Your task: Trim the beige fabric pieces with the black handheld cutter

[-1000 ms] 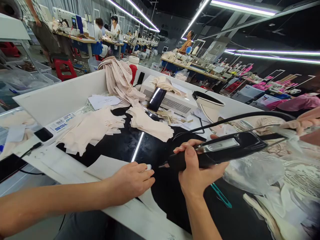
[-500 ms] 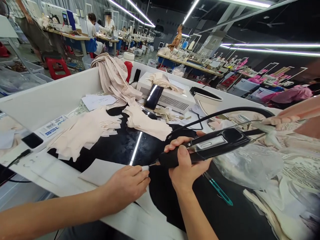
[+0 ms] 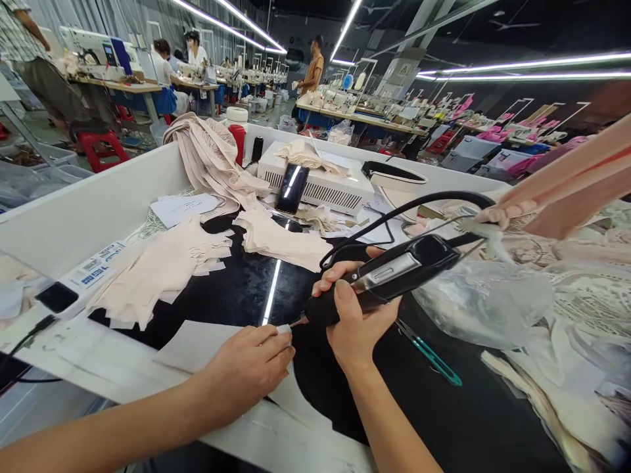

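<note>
My left hand (image 3: 249, 368) pinches a corner of a white sheet (image 3: 200, 341), paper or thin cloth, at the near edge of the glossy black work surface (image 3: 256, 282). A black corded hand tool (image 3: 384, 279) with a silver lever plate lies in my right hand (image 3: 357, 315), fingers wrapped round its grip and thumb on top. Its narrow metal tip (image 3: 299, 320) points at the left fingertips; whether it touches the sheet I cannot tell. Teal thread snips (image 3: 431, 355) lie to the right of my right hand.
Pale pink fabric pieces (image 3: 152, 263) and a second stack (image 3: 280, 240) lie beyond my hands. A phone (image 3: 292, 188) leans against a vented white box (image 3: 320, 187). A plastic bag (image 3: 483, 305) and lace are at right. Pink cloth ties up the tool's cord. People sit at sewing machines behind.
The view has shifted slightly, so the background sits further left. Both hands keep nearly the same hold, with the tool's tip still by my left fingertips.
</note>
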Motion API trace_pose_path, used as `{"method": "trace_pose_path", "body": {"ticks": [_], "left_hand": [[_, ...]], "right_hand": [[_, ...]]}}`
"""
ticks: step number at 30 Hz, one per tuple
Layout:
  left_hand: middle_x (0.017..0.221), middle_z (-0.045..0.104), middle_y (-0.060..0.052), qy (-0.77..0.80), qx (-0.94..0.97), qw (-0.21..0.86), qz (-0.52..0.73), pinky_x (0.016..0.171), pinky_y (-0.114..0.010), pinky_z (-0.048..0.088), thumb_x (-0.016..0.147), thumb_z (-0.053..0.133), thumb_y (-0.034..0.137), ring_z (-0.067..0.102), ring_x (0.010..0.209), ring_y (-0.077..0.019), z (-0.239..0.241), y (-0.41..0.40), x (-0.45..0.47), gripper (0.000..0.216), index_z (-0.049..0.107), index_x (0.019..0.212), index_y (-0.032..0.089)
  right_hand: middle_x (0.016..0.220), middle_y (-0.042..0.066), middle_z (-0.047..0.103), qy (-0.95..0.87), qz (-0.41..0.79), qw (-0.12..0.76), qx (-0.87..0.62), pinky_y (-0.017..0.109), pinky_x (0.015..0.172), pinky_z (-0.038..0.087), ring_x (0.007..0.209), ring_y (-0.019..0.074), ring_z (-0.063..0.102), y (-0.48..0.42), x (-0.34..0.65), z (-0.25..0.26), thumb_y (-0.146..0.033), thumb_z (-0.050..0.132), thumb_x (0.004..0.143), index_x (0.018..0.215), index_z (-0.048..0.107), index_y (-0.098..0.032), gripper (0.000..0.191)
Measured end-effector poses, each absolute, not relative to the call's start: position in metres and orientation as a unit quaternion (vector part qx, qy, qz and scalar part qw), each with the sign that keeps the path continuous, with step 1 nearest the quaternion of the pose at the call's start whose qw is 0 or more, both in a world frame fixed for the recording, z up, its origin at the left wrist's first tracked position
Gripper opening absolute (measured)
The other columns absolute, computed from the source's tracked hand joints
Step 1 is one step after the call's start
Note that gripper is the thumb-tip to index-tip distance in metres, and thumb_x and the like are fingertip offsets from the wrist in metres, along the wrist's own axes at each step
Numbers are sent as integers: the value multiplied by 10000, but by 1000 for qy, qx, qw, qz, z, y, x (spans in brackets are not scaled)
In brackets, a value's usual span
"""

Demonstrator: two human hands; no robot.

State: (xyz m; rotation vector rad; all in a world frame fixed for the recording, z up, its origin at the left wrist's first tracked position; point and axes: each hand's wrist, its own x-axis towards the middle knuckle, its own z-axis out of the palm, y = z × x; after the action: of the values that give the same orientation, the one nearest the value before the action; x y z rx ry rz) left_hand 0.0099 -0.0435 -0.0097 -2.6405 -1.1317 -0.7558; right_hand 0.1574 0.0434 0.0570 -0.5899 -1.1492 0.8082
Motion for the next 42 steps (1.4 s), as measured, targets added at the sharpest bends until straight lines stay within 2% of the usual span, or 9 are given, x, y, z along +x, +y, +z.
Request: {"method": "trace_pose_path", "body": {"ticks": [5, 13, 28, 34, 42], "left_hand": [[1242, 722, -87, -377, -888, 78, -252, 877, -318, 560, 1084, 492, 205, 661, 1083, -207, -10, -47, 7, 241, 677, 1211, 116], [1303, 707, -89, -381, -891, 58, -239, 848, -337, 575, 1090, 461, 212, 666, 1101, -218, -5, -48, 4, 261, 666, 1231, 133], [1277, 718, -116, -380, -892, 74, -235, 873, -327, 575, 1089, 457, 198, 674, 1102, -205, -7, -47, 6, 257, 666, 1219, 122], [1258, 725, -100, -382, -888, 77, -243, 833, -334, 581, 1089, 441, 196, 683, 1072, -217, -11, -47, 6, 264, 672, 1196, 126], [1278, 706, -124, -383, -894, 70, -223, 887, -340, 572, 1088, 464, 222, 667, 1103, -209, -15, -46, 6, 256, 653, 1232, 126]], "right_hand": [[791, -83, 677, -527, 354, 724, -270, 288, 527, 532, 551, 116, 612, 43, 155, 56, -177, 754, 821, 1228, 510, -286, 486], [802, -79, 670, -534, 348, 725, -262, 277, 520, 545, 550, 109, 618, 43, 154, 54, -212, 763, 827, 1219, 512, -285, 472], [781, -79, 665, -527, 356, 723, -270, 278, 512, 543, 551, 116, 617, 40, 154, 57, -202, 760, 811, 1224, 509, -284, 490], [779, -76, 676, -527, 353, 723, -275, 268, 519, 557, 576, 115, 623, 41, 151, 56, -162, 731, 819, 1210, 522, -278, 459], [774, -84, 666, -526, 352, 726, -270, 269, 514, 549, 547, 110, 617, 41, 149, 57, -175, 737, 813, 1195, 519, -283, 452]]}}
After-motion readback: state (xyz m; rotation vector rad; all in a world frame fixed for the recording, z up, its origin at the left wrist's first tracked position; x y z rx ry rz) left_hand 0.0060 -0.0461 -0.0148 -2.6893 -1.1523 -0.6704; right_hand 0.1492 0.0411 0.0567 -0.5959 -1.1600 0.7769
